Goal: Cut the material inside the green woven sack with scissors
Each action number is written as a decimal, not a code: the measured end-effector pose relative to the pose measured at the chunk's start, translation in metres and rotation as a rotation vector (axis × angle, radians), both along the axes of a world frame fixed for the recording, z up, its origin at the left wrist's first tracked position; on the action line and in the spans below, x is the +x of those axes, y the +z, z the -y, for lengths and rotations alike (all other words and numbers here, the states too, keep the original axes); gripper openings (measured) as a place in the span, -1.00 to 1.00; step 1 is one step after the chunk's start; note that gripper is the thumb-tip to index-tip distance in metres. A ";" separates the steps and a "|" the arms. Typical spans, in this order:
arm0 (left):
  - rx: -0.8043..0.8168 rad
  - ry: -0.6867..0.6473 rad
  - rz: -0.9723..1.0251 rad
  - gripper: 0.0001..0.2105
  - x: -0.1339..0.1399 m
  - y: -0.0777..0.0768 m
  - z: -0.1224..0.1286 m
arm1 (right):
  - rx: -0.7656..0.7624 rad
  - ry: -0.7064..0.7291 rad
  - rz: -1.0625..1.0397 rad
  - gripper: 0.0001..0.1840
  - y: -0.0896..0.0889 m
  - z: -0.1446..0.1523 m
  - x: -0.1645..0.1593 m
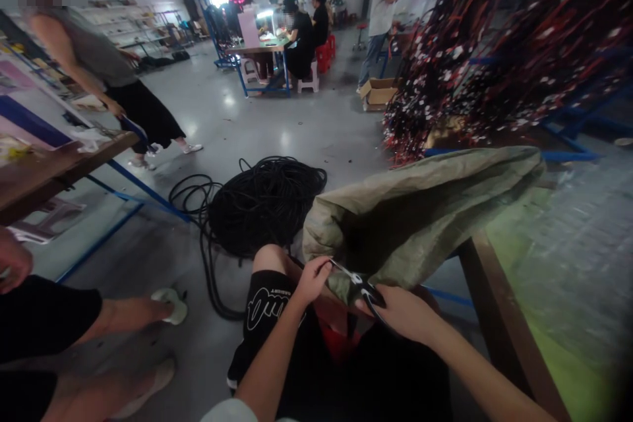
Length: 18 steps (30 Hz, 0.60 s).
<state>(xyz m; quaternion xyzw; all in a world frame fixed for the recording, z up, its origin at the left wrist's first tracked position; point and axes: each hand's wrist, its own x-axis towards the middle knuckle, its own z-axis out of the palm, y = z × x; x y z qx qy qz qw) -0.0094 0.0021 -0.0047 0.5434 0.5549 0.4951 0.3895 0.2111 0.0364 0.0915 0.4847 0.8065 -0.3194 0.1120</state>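
1. The right hand (403, 313) is wrapped around the handles of a dark-handled metal tool (357, 279), above the person's lap.
2. The left hand (316, 277) has its fingertips bent in at the tool's tip; I cannot tell what, if anything, they pinch.
3. A gaping olive sack (435, 178) lies just beyond both hands.
4. Coiled black cable (264, 204) rests on the floor (297, 119) near the sack.

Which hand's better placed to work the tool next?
Right, probably: the right hand grips the tool by its black handles; the left hand is near its tip.
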 end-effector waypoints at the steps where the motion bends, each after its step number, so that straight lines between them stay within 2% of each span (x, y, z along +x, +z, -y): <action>1: 0.004 -0.001 -0.020 -0.65 0.001 0.002 0.000 | 0.007 0.001 0.006 -0.51 -0.001 0.001 -0.001; 8: -0.003 -0.015 -0.063 -0.66 0.001 0.005 0.000 | 0.019 -0.025 0.006 -0.47 0.001 0.006 -0.011; 13: 0.053 -0.058 -0.160 -0.69 0.000 0.009 0.002 | 0.026 -0.060 -0.020 -0.48 -0.006 0.003 -0.005; 18: 0.106 -0.049 -0.268 -0.70 0.001 0.003 0.000 | 0.061 -0.042 0.016 -0.45 -0.003 0.005 -0.007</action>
